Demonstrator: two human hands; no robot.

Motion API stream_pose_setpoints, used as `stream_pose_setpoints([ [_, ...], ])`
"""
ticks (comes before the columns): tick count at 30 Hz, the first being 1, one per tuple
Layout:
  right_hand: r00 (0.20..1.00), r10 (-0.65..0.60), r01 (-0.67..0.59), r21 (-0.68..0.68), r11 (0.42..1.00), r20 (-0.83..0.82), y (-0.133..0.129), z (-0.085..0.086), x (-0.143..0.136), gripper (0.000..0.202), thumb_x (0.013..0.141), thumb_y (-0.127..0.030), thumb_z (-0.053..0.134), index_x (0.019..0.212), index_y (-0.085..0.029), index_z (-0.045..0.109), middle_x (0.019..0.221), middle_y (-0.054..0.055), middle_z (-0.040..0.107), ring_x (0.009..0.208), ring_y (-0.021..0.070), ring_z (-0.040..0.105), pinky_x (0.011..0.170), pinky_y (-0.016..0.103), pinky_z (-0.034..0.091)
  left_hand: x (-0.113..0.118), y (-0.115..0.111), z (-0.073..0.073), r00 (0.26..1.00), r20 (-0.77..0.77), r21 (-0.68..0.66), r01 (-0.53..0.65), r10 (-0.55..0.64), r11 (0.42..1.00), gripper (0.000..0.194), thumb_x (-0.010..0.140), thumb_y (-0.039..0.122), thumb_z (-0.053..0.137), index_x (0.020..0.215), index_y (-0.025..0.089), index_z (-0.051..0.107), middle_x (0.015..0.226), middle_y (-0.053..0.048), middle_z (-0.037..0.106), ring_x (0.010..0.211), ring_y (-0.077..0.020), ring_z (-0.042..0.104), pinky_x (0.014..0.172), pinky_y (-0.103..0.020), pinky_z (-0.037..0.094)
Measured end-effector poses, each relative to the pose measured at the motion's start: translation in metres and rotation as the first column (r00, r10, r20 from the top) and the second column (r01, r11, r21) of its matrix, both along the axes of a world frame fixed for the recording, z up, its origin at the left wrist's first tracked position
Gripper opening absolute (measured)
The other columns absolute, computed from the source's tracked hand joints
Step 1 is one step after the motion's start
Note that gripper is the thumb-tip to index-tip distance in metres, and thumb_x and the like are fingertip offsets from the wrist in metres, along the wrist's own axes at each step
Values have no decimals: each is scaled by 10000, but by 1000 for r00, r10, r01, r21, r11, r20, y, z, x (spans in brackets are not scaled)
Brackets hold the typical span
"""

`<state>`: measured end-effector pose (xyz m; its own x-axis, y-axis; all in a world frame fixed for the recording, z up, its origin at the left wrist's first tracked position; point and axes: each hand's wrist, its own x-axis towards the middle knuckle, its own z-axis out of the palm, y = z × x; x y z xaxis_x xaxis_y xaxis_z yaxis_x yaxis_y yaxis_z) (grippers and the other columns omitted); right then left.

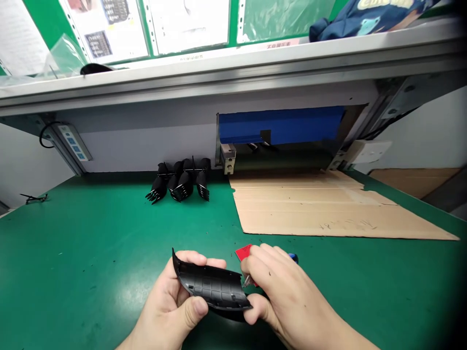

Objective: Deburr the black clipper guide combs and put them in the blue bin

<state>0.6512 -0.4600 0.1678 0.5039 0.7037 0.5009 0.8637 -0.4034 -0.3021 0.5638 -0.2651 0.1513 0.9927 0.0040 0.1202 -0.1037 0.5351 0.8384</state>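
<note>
A curved black plastic shell [213, 284] with a ribbed inner face lies in my left hand [178, 296], its hollow side turned up. The fingers are behind it and the thumb presses its near edge. At the shell's right end, my right hand [280, 287] is closed around a small tool with a metal tip [247, 280], which points at the shell's edge. My right thumb touches the lower right corner. A blue end [293, 258] shows beyond the knuckles, perhaps the tool's handle. Next to the right fingers is a red piece [243, 252], partly covered by them.
Several black comb-like plastic parts [184, 180] stand at the back of the green table [91, 253]. A flat cardboard sheet [310, 209] lies at the back right, before an opening with a blue flap [280, 124]. A metal-edged shelf [204, 73] spans above.
</note>
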Motion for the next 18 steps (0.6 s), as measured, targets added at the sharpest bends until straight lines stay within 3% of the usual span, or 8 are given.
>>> stream_pose_setpoints([
  [5, 980, -74, 85, -53, 995, 185, 4, 2, -2, 569, 976, -614, 204, 724, -176, 466, 718, 31, 453, 620, 184, 339, 571, 298, 181, -1, -1, -2, 997, -41, -5, -61, 61, 998, 408, 753, 317, 777, 1094, 231, 569, 1169, -112, 640, 1049, -260, 626, 899, -336, 511],
  [10, 980, -47, 60, -59, 996, 196, 7, -3, -1, 487, 1027, -440, 218, 663, -182, 415, 656, 20, 458, 589, 174, 327, 553, 301, 178, -1, 4, 0, 1000, 2, 75, -16, 16, 997, 335, 808, 313, 722, 1095, 241, 566, 1196, -99, 628, 1072, -228, 611, 923, -317, 496],
  [12, 999, 12, -9, -72, 997, 47, 6, -3, -1, 531, 1023, -505, 173, 674, -184, 410, 650, 11, 478, 584, 166, 353, 560, 296, 218, -2, 5, 1, 1000, 18, 108, -2, 0, 994, 306, 827, 307, 701, 1094, 251, 562, 1202, -87, 625, 1093, -218, 597, 933, -309, 488],
  [14, 963, 140, -160, -70, 985, -229, 3, 0, -1, 583, 985, -617, 142, 683, -187, 392, 646, -7, 482, 586, 152, 392, 569, 280, 267, -3, 5, 2, 1000, 16, 119, 6, -8, 993, 304, 832, 310, 694, 1098, 257, 557, 1207, -84, 621, 1088, -215, 597, 929, -309, 489],
  [16, 841, 244, -286, -13, 958, -483, -2, 7, 0, 609, 938, -696, 158, 687, -191, 389, 650, -17, 468, 606, 144, 420, 571, 259, 305, -3, 4, 2, 1000, 10, 104, 7, -8, 995, 326, 824, 318, 703, 1106, 256, 550, 1206, -92, 619, 1067, -222, 606, 912, -320, 496],
  [18, 723, 292, -308, 85, 948, -627, -10, 14, 2, 608, 925, -716, 198, 718, -196, 436, 687, -9, 463, 642, 146, 432, 583, 248, 339, -2, 2, 2, 1000, 1, 85, -18, 18, 996, 357, 808, 310, 721, 1111, 249, 542, 1198, -98, 617, 1068, -230, 601, 911, -325, 491],
])
